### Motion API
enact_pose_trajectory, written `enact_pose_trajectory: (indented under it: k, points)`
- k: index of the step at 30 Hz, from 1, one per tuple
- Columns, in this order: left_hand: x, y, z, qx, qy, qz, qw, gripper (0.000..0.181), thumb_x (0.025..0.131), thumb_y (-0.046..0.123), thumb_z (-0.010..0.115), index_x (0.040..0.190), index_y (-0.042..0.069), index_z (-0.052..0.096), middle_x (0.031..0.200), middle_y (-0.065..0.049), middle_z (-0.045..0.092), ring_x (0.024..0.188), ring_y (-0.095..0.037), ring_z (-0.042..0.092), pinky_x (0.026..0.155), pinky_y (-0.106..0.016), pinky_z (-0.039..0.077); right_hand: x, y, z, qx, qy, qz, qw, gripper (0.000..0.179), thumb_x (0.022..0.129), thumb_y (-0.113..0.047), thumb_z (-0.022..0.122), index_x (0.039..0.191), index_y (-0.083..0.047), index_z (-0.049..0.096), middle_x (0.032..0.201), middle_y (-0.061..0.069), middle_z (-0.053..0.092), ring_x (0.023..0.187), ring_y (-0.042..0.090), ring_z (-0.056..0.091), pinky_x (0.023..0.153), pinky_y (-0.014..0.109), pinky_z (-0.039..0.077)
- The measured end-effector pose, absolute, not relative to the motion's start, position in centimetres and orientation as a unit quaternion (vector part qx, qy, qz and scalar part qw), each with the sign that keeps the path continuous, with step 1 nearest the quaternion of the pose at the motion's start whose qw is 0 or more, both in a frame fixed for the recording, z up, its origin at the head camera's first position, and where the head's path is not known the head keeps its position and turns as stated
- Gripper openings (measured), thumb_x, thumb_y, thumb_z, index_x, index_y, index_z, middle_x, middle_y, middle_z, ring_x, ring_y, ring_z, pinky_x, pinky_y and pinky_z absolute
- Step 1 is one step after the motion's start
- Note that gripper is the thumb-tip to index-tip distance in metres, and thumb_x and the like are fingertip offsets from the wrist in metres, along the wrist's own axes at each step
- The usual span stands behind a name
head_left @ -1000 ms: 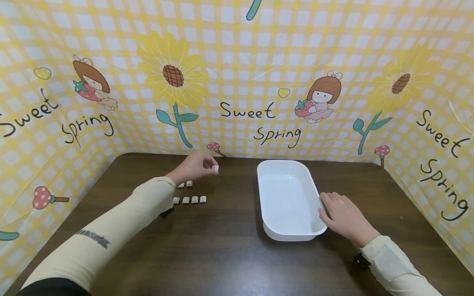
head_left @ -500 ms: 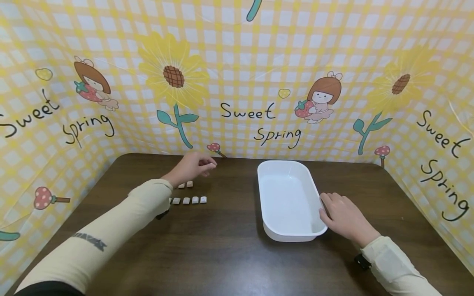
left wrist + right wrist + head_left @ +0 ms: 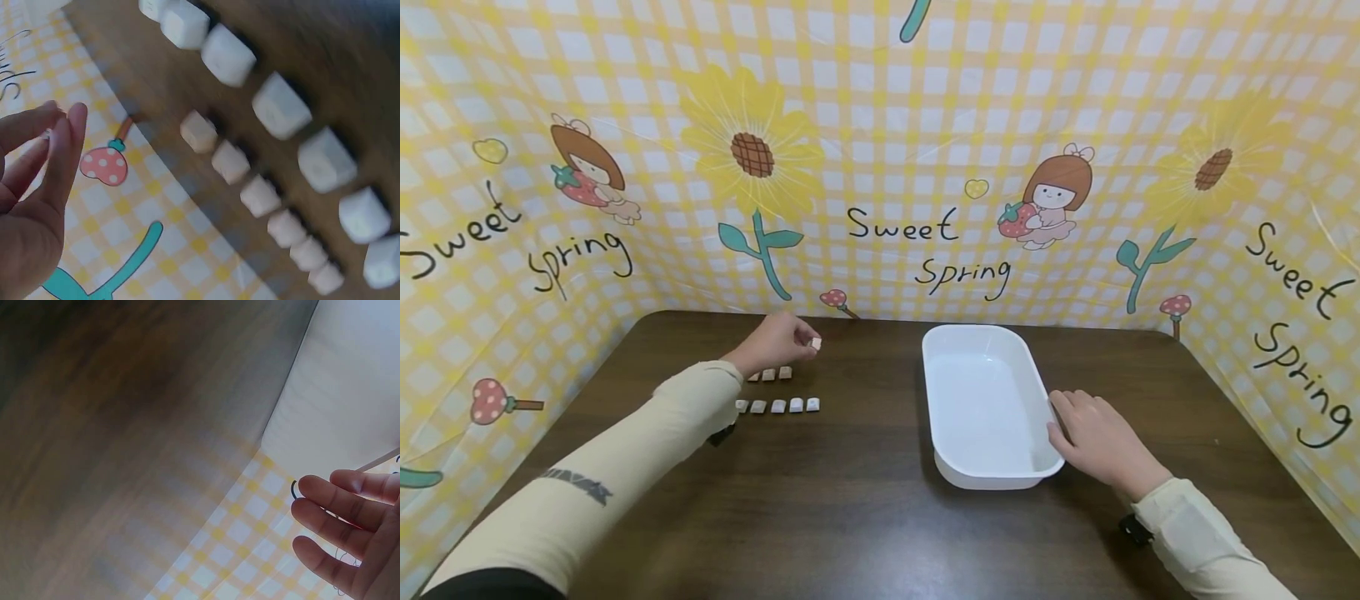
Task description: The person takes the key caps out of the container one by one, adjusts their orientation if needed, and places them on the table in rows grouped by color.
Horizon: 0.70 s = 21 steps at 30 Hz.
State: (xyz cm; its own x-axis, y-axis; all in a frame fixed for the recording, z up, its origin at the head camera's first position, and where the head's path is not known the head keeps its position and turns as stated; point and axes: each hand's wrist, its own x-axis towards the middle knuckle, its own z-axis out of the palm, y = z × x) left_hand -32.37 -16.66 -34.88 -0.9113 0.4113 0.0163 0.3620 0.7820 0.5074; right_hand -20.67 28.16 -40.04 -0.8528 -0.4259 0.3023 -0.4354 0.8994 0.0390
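In the head view my left hand (image 3: 775, 340) pinches a small pale keycap (image 3: 817, 342) between thumb and fingertips, above the far left part of the table. The left wrist view shows this hand (image 3: 40, 187) with thumb and fingers meeting at the tips, mostly hiding the keycap. Under and beside the forearm lie two rows of keycaps: a pinkish back row (image 3: 259, 195) and a whiter front row (image 3: 281, 106). My right hand (image 3: 1093, 437) rests at the right rim of a white tub (image 3: 942, 408). Its fingers (image 3: 337, 525) lie loosely extended beside the tub wall.
The dark wooden table (image 3: 850, 517) ends at a yellow checked cloth (image 3: 887, 142) that stands behind it and at both sides. My left sleeve (image 3: 617, 467) covers part of the keycap rows in the head view. The tub's inside floor is bare.
My left hand has drawn a little to the left, and the pinched keycap, hidden half a second ago, shows again. The sleeve uncovers more of both rows. The right hand and tub stay put.
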Motion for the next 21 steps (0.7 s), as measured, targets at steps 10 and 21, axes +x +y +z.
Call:
enact_pose_trajectory:
  k: [10, 21]
  points:
    - [-34.4, -16.9, -36.4, 0.245, 0.959, 0.123, 0.068, 0.009, 0.083, 0.008, 0.067, 0.088, 0.002, 0.072, 0.080, -0.008, 0.070, 0.065, -0.013, 0.057, 0.064, -0.032, 0.051, -20.7, 28.1, -40.0, 0.222, -0.963, 0.016, 0.150, 0.032, 0.086, -0.022, 0.054, 0.106, 0.003, 0.058, 0.085, 0.011, 0.062, 0.070, 0.020, 0.053, 0.067, 0.041, 0.050]
    - [-34.8, -16.8, -38.2, 0.243, 0.967, 0.037, 0.069, 0.006, 0.078, 0.012, 0.072, 0.078, 0.012, 0.066, 0.080, -0.002, 0.067, 0.069, -0.015, 0.058, 0.059, -0.032, 0.049, -20.8, 28.2, -39.9, 0.222, -0.964, 0.019, 0.146, 0.033, 0.086, -0.022, 0.054, 0.107, 0.004, 0.058, 0.088, 0.013, 0.064, 0.073, 0.022, 0.056, 0.071, 0.044, 0.051]
